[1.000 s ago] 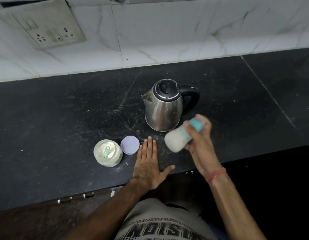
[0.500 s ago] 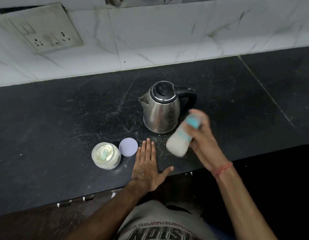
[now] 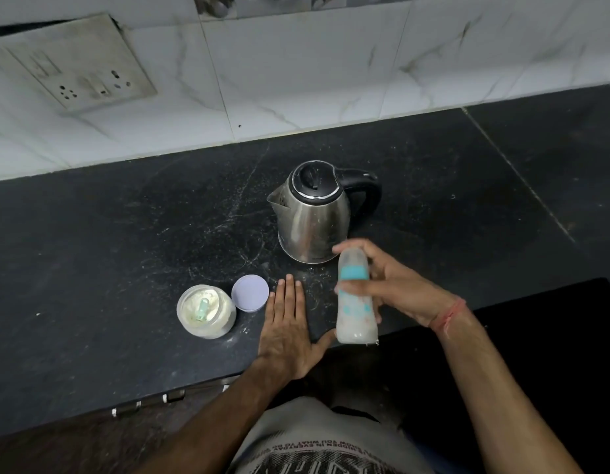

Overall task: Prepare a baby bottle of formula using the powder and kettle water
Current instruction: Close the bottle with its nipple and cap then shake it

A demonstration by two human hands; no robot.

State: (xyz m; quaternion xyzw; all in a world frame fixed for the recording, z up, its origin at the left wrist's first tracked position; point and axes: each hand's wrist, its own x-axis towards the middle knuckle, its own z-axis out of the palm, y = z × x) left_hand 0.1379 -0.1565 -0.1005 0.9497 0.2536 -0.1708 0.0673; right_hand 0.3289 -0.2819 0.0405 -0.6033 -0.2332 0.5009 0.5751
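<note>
My right hand (image 3: pixel 396 289) grips the capped bottle (image 3: pixel 355 299), milky inside, upright above the counter's (image 3: pixel 126 234) front edge; left hand (image 3: pixel 286 331) lies flat. Powder and water seem in; mixing remains.

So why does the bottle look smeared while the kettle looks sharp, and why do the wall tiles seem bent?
In the head view, the baby bottle and the right hand gripping it are motion-blurred; the kettle is crisp, with soft glare on its steel; the tile lines on the wall bow from the wide-angle lens; the lower right corner lies in deep shadow.
</note>
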